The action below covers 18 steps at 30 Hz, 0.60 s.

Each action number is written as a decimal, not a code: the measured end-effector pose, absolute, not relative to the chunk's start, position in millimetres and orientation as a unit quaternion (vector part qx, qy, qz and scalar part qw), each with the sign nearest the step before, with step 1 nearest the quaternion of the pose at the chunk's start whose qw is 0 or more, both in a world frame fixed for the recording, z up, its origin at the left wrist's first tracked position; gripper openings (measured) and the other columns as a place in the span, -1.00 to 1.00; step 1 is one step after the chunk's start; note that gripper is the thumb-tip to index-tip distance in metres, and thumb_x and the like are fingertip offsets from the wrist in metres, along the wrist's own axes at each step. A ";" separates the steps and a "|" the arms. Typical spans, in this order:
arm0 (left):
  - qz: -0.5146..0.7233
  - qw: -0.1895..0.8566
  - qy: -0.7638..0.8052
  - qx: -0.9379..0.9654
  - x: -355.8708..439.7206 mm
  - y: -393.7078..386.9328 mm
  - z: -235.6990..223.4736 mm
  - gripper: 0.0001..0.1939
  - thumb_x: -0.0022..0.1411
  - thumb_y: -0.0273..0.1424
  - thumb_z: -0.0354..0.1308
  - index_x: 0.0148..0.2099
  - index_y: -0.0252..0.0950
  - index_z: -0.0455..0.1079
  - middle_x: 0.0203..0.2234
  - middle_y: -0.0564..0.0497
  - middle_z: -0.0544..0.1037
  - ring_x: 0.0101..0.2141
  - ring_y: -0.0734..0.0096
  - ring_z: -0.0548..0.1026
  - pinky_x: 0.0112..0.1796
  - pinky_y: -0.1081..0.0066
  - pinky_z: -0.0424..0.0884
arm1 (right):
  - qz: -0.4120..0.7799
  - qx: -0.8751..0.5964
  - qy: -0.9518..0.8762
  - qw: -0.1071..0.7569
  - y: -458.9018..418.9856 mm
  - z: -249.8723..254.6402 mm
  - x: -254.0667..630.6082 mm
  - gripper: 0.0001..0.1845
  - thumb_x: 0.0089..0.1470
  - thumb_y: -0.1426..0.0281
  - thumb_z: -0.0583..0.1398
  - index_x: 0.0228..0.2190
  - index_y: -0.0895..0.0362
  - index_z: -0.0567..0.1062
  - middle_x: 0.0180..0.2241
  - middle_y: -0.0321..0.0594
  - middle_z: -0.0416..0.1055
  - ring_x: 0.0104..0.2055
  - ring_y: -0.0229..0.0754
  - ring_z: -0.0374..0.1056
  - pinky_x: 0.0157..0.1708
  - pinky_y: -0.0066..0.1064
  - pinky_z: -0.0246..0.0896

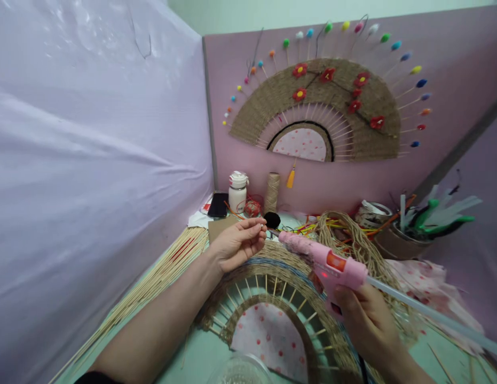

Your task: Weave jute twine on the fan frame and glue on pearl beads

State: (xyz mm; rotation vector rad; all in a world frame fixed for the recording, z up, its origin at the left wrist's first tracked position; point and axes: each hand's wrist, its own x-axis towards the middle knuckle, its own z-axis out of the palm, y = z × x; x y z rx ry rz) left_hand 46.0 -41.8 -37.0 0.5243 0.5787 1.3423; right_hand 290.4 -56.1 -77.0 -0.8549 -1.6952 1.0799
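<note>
Gripping the pink glue gun (320, 255) by its handle in the head view, the right hand (364, 317) is pointing the nozzle (274, 233) toward the left hand (238, 242), probably for closeness to what those fingers are pinching: a small pale thing (263, 228), too tiny to identify. Both hands are hovering above the half-round woven fan (268, 333), which is lying flat on the surface (204, 346), apparently leaving its spokes untouched.

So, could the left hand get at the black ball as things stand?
Probably not freely: the black ball shows just past the left hand, but that hand seems to pinch something small, and the glue gun points in close by.
</note>
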 end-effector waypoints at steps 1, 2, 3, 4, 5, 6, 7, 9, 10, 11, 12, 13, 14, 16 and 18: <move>0.604 0.714 0.262 0.238 46.3 -41.9 -37.7 -0.86 0.10 -0.65 0.16 -0.25 -0.44 0.44 -0.45 -0.03 0.48 -0.46 0.61 0.46 -0.39 0.61 0.44 | 0.439 -0.346 -0.690 0.460 -56.2 -76.9 289.9 -0.59 0.12 0.11 0.09 -0.54 0.15 0.47 -0.67 -0.30 0.24 -0.65 -0.29 0.13 -0.70 -0.51 0.07; 0.602 0.715 0.263 0.239 46.7 -42.0 -38.3 -0.86 0.10 -0.66 0.17 -0.25 -0.44 0.44 -0.45 -0.03 0.48 -0.46 0.61 0.46 -0.40 0.61 0.44 | 0.438 -0.344 -0.690 0.462 -56.5 -76.4 289.4 -0.59 0.13 0.12 0.08 -0.53 0.15 0.47 -0.68 -0.31 0.23 -0.65 -0.29 0.12 -0.70 -0.51 0.06; 0.600 0.716 0.263 0.240 47.1 -42.2 -38.9 -0.86 0.09 -0.65 0.17 -0.25 -0.44 0.44 -0.45 -0.03 0.48 -0.46 0.61 0.46 -0.40 0.61 0.44 | 0.437 -0.342 -0.691 0.463 -56.8 -75.6 288.9 -0.60 0.13 0.12 0.08 -0.53 0.15 0.46 -0.68 -0.31 0.23 -0.66 -0.29 0.11 -0.71 -0.51 0.05; 0.600 0.717 0.261 0.241 47.6 -42.5 -39.3 -0.87 0.09 -0.65 0.17 -0.26 -0.44 0.43 -0.45 -0.03 0.48 -0.46 0.61 0.46 -0.40 0.61 0.44 | 0.434 -0.339 -0.692 0.467 -57.0 -74.8 288.4 -0.59 0.14 0.12 0.07 -0.55 0.14 0.44 -0.68 -0.31 0.23 -0.66 -0.30 0.11 -0.71 -0.51 0.05; 0.600 0.718 0.257 0.241 48.1 -42.8 -39.7 -0.89 0.09 -0.65 0.18 -0.28 -0.45 0.43 -0.46 -0.02 0.48 -0.46 0.61 0.46 -0.40 0.61 0.44 | 0.429 -0.338 -0.693 0.470 -57.2 -74.0 288.1 -0.59 0.14 0.13 0.08 -0.56 0.14 0.43 -0.68 -0.31 0.22 -0.66 -0.30 0.10 -0.71 -0.52 0.04; 0.599 0.720 0.253 0.241 48.7 -43.1 -39.8 -0.91 0.10 -0.64 0.18 -0.29 -0.45 0.42 -0.46 -0.02 0.47 -0.46 0.61 0.46 -0.40 0.61 0.44 | 0.424 -0.336 -0.695 0.474 -57.3 -73.3 287.8 -0.58 0.14 0.12 0.07 -0.58 0.14 0.41 -0.69 -0.31 0.22 -0.66 -0.30 0.10 -0.71 -0.52 0.04; 0.599 0.722 0.249 0.241 49.2 -43.5 -39.8 -0.92 0.10 -0.64 0.18 -0.30 -0.45 0.42 -0.47 -0.02 0.47 -0.47 0.61 0.46 -0.40 0.62 0.43 | 0.421 -0.334 -0.696 0.476 -57.3 -72.7 287.8 -0.57 0.14 0.12 0.07 -0.59 0.14 0.40 -0.69 -0.31 0.21 -0.66 -0.30 0.09 -0.71 -0.52 0.04; 0.596 0.726 0.242 0.241 49.9 -44.2 -39.3 -0.95 0.11 -0.62 0.18 -0.32 -0.46 0.41 -0.48 -0.02 0.46 -0.47 0.62 0.45 -0.41 0.63 0.43 | 0.418 -0.333 -0.698 0.477 -57.1 -71.8 288.0 -0.57 0.14 0.12 0.07 -0.59 0.14 0.39 -0.69 -0.32 0.19 -0.65 -0.31 0.08 -0.70 -0.52 0.03; 0.595 0.728 0.241 0.241 50.0 -44.6 -38.9 -0.96 0.11 -0.62 0.18 -0.32 -0.46 0.41 -0.48 -0.02 0.46 -0.48 0.62 0.45 -0.42 0.64 0.42 | 0.418 -0.333 -0.698 0.476 -57.0 -71.3 288.2 -0.57 0.14 0.11 0.06 -0.58 0.15 0.40 -0.69 -0.32 0.19 -0.64 -0.31 0.09 -0.69 -0.52 0.04; 0.594 0.729 0.240 0.241 50.0 -44.9 -38.5 -0.96 0.10 -0.61 0.19 -0.33 -0.45 0.41 -0.49 -0.02 0.46 -0.48 0.62 0.44 -0.43 0.64 0.42 | 0.419 -0.333 -0.699 0.474 -57.0 -70.7 288.5 -0.57 0.15 0.11 0.06 -0.57 0.15 0.41 -0.68 -0.32 0.20 -0.64 -0.31 0.09 -0.69 -0.52 0.04; 0.593 0.730 0.239 0.243 49.8 -45.3 -38.2 -0.96 0.10 -0.61 0.20 -0.34 -0.45 0.40 -0.49 -0.01 0.45 -0.48 0.62 0.44 -0.44 0.64 0.42 | 0.420 -0.333 -0.701 0.471 -56.9 -70.1 288.8 -0.57 0.15 0.11 0.06 -0.57 0.15 0.41 -0.67 -0.32 0.20 -0.63 -0.31 0.10 -0.68 -0.52 0.04; 0.592 0.730 0.239 0.245 49.7 -45.6 -37.9 -0.96 0.09 -0.60 0.20 -0.34 -0.45 0.40 -0.48 -0.01 0.45 -0.49 0.63 0.44 -0.44 0.64 0.42 | 0.420 -0.335 -0.701 0.469 -56.9 -69.4 289.0 -0.57 0.15 0.11 0.06 -0.57 0.15 0.42 -0.67 -0.32 0.21 -0.63 -0.31 0.10 -0.67 -0.52 0.05; 0.592 0.729 0.239 0.247 49.6 -45.8 -37.7 -0.96 0.09 -0.60 0.21 -0.35 -0.45 0.40 -0.48 -0.01 0.46 -0.49 0.63 0.44 -0.44 0.64 0.42 | 0.424 -0.334 -0.701 0.466 -57.0 -68.7 289.1 -0.56 0.14 0.10 0.06 -0.57 0.15 0.42 -0.67 -0.31 0.21 -0.63 -0.31 0.11 -0.67 -0.52 0.05; 0.592 0.727 0.241 0.250 49.7 -46.1 -37.6 -0.97 0.09 -0.59 0.21 -0.36 -0.45 0.41 -0.48 -0.01 0.45 -0.49 0.63 0.44 -0.44 0.64 0.42 | 0.431 -0.334 -0.699 0.462 -57.0 -67.5 289.1 -0.55 0.14 0.09 0.06 -0.57 0.14 0.42 -0.67 -0.31 0.21 -0.63 -0.31 0.10 -0.68 -0.52 0.05; 0.591 0.727 0.243 0.250 50.4 -46.1 -37.9 -0.98 0.10 -0.58 0.21 -0.36 -0.45 0.41 -0.49 -0.01 0.45 -0.49 0.63 0.43 -0.44 0.64 0.42 | 0.438 -0.336 -0.697 0.459 -56.9 -67.0 289.0 -0.56 0.13 0.07 0.06 -0.56 0.13 0.43 -0.66 -0.32 0.20 -0.63 -0.30 0.10 -0.67 -0.52 0.05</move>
